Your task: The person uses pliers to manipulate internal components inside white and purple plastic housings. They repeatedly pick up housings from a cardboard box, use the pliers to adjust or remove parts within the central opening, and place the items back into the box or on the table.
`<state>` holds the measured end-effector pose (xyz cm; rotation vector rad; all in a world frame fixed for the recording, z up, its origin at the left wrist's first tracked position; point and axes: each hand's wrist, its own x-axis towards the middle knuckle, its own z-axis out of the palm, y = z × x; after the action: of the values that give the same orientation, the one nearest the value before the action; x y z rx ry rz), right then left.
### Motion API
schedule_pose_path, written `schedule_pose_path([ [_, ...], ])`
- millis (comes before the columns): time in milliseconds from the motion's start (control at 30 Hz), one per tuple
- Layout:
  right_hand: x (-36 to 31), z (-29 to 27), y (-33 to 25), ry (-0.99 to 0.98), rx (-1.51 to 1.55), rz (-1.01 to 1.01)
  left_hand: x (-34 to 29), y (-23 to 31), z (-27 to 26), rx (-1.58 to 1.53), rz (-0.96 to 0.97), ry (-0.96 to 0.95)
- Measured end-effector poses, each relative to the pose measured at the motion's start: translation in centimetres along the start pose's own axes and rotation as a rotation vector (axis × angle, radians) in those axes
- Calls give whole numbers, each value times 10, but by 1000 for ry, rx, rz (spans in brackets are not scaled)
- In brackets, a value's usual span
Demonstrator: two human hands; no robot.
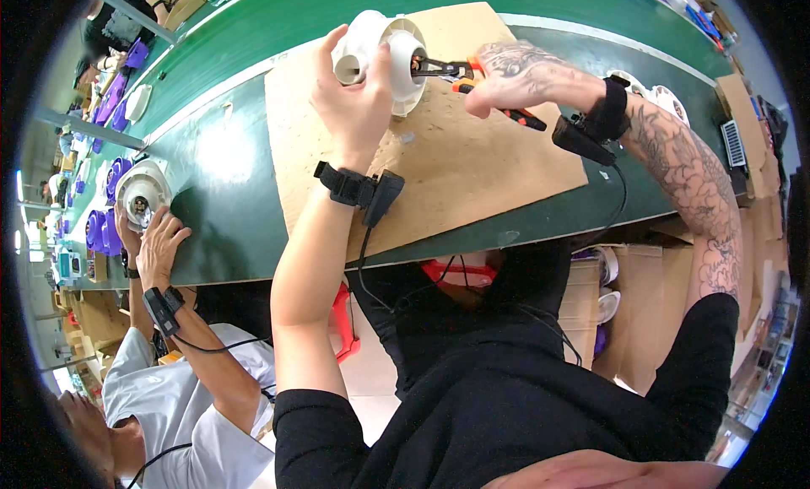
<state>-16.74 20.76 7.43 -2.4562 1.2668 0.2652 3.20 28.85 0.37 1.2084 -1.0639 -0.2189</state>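
My left hand (354,109) is closed around a white plastic housing (407,47) with round, stepped parts and a short tube at its side. The housing is held tilted above a sheet of cardboard (481,172). In my right hand (510,75) is a pair of pliers (445,68) with orange and black handles. Their dark jaws reach into the round opening of the housing, at a small coppery metal part. Whether the jaws grip that part, I cannot make out.
Under the cardboard runs a green workbench (228,210). To the left a co-worker's hands (160,244) touch another white housing (142,185), near several purple parts (103,232). More white parts (666,101) stand at the right, beside cardboard boxes (747,126). Cables hang from both my wristbands.
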Motion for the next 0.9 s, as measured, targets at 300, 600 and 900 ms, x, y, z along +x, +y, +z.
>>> schedule_pose_path([
  [300, -10, 17, 16, 29, 444, -61, 4, 2, 1, 155, 336, -4],
  [600, 5, 80, 12, 785, 109, -175, 13, -5, 0, 361, 118, -95],
  [900, -14, 63, 40, -185, 1140, -419, -9, -2, 15, 54, 469, 58],
])
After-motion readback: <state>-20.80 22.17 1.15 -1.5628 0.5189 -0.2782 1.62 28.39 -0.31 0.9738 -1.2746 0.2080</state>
